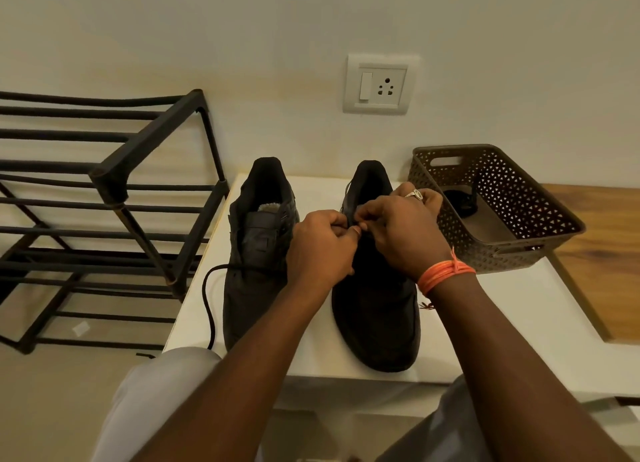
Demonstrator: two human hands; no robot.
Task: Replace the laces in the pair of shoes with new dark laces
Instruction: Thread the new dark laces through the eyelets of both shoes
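Two dark shoes sit side by side on a white table (pixel 502 319), toes toward the person, heels toward the wall. Both hands meet over the lacing area of the right shoe (pixel 375 309). Left hand (pixel 320 245) has fingers curled, thumb and forefinger pinched together at the shoe's eyelets; right hand (pixel 401 228) likewise curled, fingertips pinching at the same spot, touching or nearly touching the left hand's thumb. What they pinch looks like a dark lace end but it is too small and dark against the shoe to tell for sure. Right hand wears a ring (pixel 414 194); orange thread band (pixel 445 274) wraps the right wrist. Left shoe (pixel 254 254) stands just beside the right one, tongue open, light lining visible inside; a dark lace (pixel 207 295) trails from its front, loops over the table's left edge and hangs down. Brown perforated basket (pixel 512 254) on the table's right side, just beside the right hand, with a dark bundle (pixel 460 202) inside, probably laces. Black metal rack (pixel 114 191) left of the table. White wall socket (pixel 379 84) above the shoes. Wooden surface (pixel 602 250) right of the basket. Grey trouser knees at the bottom.
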